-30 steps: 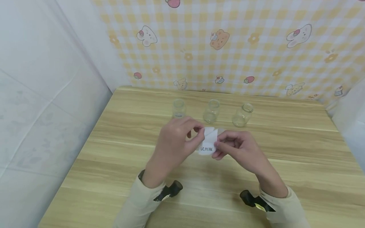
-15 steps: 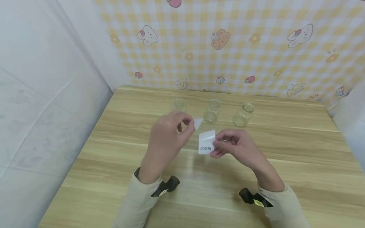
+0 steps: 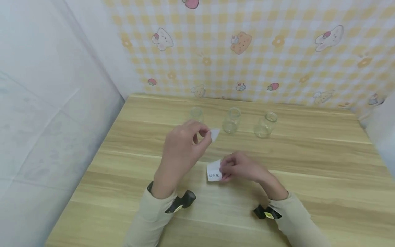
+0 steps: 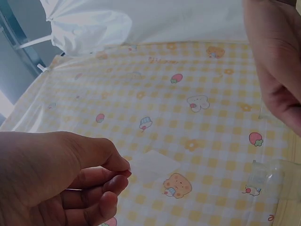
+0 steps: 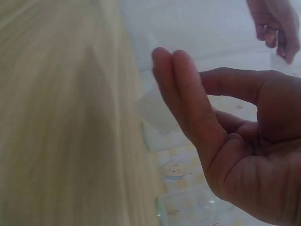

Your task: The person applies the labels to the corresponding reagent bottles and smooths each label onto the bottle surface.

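My left hand (image 3: 182,144) pinches a small, pointed white paper piece (image 3: 215,134) between thumb and forefinger, held up above the table. In the left wrist view that piece (image 4: 154,164) is a thin pale sheet without visible print. Lower and nearer the body, my right hand (image 3: 242,167) grips the right edge of a white label (image 3: 214,171) with dark printed characters along its bottom. The two papers are apart. From the right wrist, the label (image 5: 157,112) shows pale behind the fingers of my right hand (image 5: 221,127).
Three clear glass jars stand toward the back of the wood-grain table (image 3: 308,144): a left jar (image 3: 196,114) partly hidden by my left hand, a middle jar (image 3: 232,121) and a right jar (image 3: 265,126). A yellow checked cloth (image 3: 216,44) hangs behind.
The small paper piece has come away from the label with my left hand, which drew up and left. My right hand has since lowered the label toward the body and slightly left.
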{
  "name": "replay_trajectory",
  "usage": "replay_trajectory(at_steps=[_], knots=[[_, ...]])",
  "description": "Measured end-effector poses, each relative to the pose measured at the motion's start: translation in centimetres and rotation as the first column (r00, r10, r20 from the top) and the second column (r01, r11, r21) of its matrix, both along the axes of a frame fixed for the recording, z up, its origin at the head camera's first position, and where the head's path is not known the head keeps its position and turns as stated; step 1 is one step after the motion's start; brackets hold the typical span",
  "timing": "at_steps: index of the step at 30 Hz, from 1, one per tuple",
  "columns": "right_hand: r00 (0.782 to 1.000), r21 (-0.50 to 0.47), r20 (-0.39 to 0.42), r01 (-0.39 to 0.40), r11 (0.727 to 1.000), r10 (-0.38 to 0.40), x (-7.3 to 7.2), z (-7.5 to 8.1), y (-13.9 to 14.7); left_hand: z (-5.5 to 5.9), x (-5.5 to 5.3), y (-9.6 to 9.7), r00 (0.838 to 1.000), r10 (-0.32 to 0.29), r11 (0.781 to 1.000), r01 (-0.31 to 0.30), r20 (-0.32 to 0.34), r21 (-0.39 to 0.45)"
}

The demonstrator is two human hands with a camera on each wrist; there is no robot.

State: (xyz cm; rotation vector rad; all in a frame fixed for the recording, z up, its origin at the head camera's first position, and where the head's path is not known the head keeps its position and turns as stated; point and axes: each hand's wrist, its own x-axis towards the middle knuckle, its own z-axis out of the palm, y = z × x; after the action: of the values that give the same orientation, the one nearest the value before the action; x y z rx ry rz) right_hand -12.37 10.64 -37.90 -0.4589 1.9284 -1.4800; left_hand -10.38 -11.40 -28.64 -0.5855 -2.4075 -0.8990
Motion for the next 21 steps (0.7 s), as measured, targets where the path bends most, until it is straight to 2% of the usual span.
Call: replay_trajectory(at_steps=[3, 5, 9, 10, 12, 14, 15, 17, 19, 21], knots=[[0.999, 0.024, 0.043, -0.030, 0.999, 0.029, -0.2, -1.0, 0.2, 0.0, 0.1, 0.2, 1.000, -0.002, 1.000, 0.002, 0.020, 0.000], [0.999, 0.057, 0.037, -0.033, 0.998, 0.031, -0.3, -1.2, 0.5, 0.0, 0.2, 0.2, 1.000, 0.001, 1.000, -0.001, 0.029, -0.001], [0.996, 0.216, -0.074, -0.023, 0.976, 0.039, -0.3, -0.5, 1.0, -0.2, 0.1, 0.3, 1.000, 0.008, 1.000, -0.008, 0.029, -0.015], [0.992, 0.260, -0.119, 0.001, 0.966, 0.031, -0.2, -0.1, 1.1, -0.2, 0.0, 0.3, 1.000, 0.010, 1.000, -0.010, 0.025, -0.019], [0.982, 0.271, -0.185, 0.076, 0.960, -0.026, 0.0, 0.9, 1.2, -0.4, -0.1, 0.4, 1.000, 0.007, 0.999, -0.007, 0.004, -0.037], [0.964, 0.180, -0.221, 0.192, 0.965, -0.151, 0.2, 2.2, 1.3, -0.6, -0.1, 0.7, 1.000, -0.008, 0.998, 0.006, -0.029, -0.064], [0.950, 0.101, -0.222, 0.245, 0.964, -0.218, 0.4, 2.8, 1.3, -0.8, -0.2, 0.9, 0.998, -0.019, 0.996, 0.015, -0.052, -0.085], [0.921, -0.070, -0.204, 0.325, 0.943, -0.332, 0.8, 4.0, 1.4, -1.1, -0.2, 1.4, 0.994, -0.047, 0.991, 0.035, -0.100, -0.126], [0.898, -0.175, -0.181, 0.372, 0.912, -0.401, 1.1, 4.8, 1.5, -1.3, -0.2, 2.0, 0.986, -0.082, 0.986, 0.059, -0.145, -0.156], [0.889, -0.220, -0.161, 0.392, 0.894, -0.429, 1.4, 5.4, 1.5, -1.6, -0.1, 2.5, 0.976, -0.113, 0.979, 0.077, -0.186, -0.186]])
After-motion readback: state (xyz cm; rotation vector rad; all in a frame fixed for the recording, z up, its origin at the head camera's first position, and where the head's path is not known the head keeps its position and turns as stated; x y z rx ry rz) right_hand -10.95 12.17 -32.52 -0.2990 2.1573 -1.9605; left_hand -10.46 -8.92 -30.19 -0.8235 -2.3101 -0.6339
